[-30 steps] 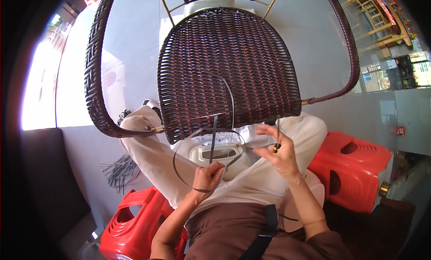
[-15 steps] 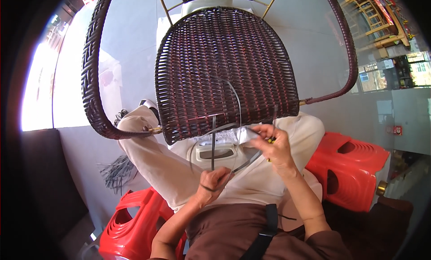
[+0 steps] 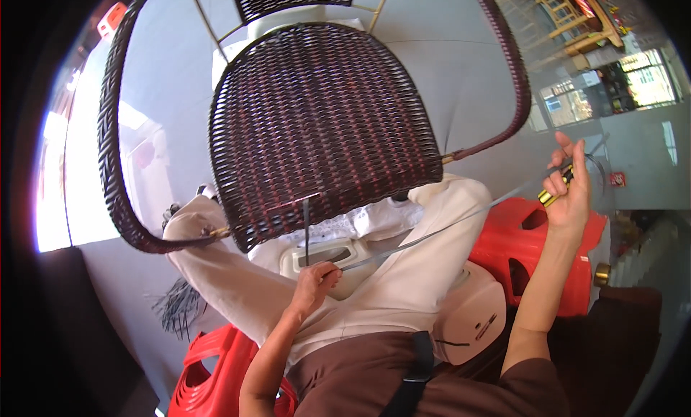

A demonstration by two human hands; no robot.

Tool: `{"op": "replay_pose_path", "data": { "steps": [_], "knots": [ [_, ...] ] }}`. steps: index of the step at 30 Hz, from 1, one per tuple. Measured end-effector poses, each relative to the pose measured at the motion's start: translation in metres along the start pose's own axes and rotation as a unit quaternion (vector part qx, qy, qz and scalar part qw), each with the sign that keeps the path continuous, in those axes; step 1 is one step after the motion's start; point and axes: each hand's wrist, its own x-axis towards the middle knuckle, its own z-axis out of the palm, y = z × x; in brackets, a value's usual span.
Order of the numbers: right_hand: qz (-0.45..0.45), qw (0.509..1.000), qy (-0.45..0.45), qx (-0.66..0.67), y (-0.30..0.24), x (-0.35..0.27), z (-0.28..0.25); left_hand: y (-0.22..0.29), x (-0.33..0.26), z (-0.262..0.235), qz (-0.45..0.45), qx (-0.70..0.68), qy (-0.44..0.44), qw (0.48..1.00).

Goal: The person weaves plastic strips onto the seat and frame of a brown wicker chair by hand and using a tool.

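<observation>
A dark brown woven chair [image 3: 324,122], its weave flecked with red, lies in front of me with its seat edge by my knees. My left hand [image 3: 315,283] is closed in a pinch on a grey flat strip [image 3: 425,237] just below that edge. From there the strip stretches up to the right, to my raised right hand [image 3: 574,194]. A tool with a yellow-and-black handle [image 3: 548,197] is gripped in the right palm; its working end is hidden. Another upright strip [image 3: 306,233] runs from the seat edge to my left hand.
Red plastic stools stand on both sides, one at right [image 3: 529,251] and one at lower left [image 3: 216,366]. A pale stool [image 3: 471,316] is beside my right thigh. Loose grey strips [image 3: 178,305] lie on the floor at left. The chair's armrests [image 3: 108,143] curve out on both sides.
My right hand has moved from near the left hand far out to the upper right, drawing the strip out long. The chair appears shifted left in view.
</observation>
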Motion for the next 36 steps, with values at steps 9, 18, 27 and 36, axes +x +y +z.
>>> {"op": "replay_pose_path", "data": {
  "steps": [9,18,27,36],
  "knots": [
    [0.053,0.997,0.039,0.035,0.011,0.031,-0.032,0.004,-0.001,0.004,-0.002,0.020,0.028,0.999],
    [0.051,0.986,-0.010,0.157,0.016,0.051,-0.072,-0.020,0.003,-0.003,0.044,0.103,0.004,0.994],
    [0.071,0.993,-0.072,0.067,0.010,0.008,-0.011,0.053,0.028,0.028,0.123,0.193,-0.132,0.964],
    [0.217,0.914,-0.336,0.065,0.054,-0.041,0.060,0.131,0.048,0.022,0.215,-0.008,0.078,0.973]
  ]
}}
